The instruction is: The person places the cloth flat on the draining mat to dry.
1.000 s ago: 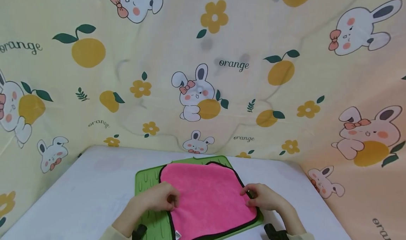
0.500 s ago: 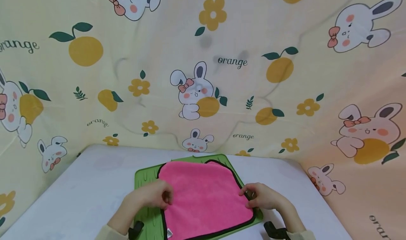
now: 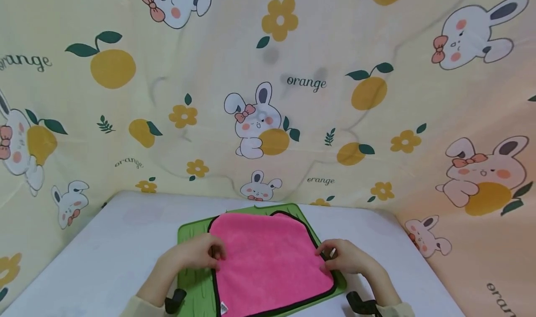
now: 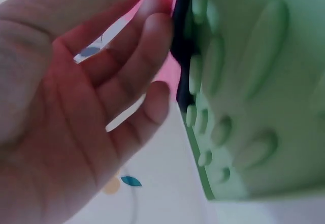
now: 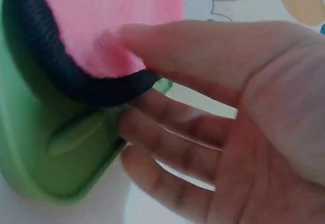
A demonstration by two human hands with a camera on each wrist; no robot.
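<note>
A pink cloth (image 3: 268, 261) with a black bound edge and a small white tag lies spread over a green mat (image 3: 194, 289) with raised elongated bumps. My left hand (image 3: 201, 252) is at the cloth's left edge, fingers loosely bent, with a gap between thumb and fingers; in the left wrist view its fingertips (image 4: 161, 26) are right at the black edging. On the opposite side my right hand (image 3: 345, 256) pinches the cloth's right edge. The right wrist view shows its thumb on the pink face and its fingers by the black binding. A far corner of the cloth is uneven.
The mat rests on a white table (image 3: 125, 252). Behind and beside the table hangs a cream curtain (image 3: 234, 65) printed with rabbits, oranges and flowers. A black strap piece (image 3: 176, 300) shows at the left wrist and another (image 3: 362, 304) at the right.
The cloth's left edge has shifted left with my left hand, which has then moved away from me along that edge. My right hand has stayed nearly in place.
</note>
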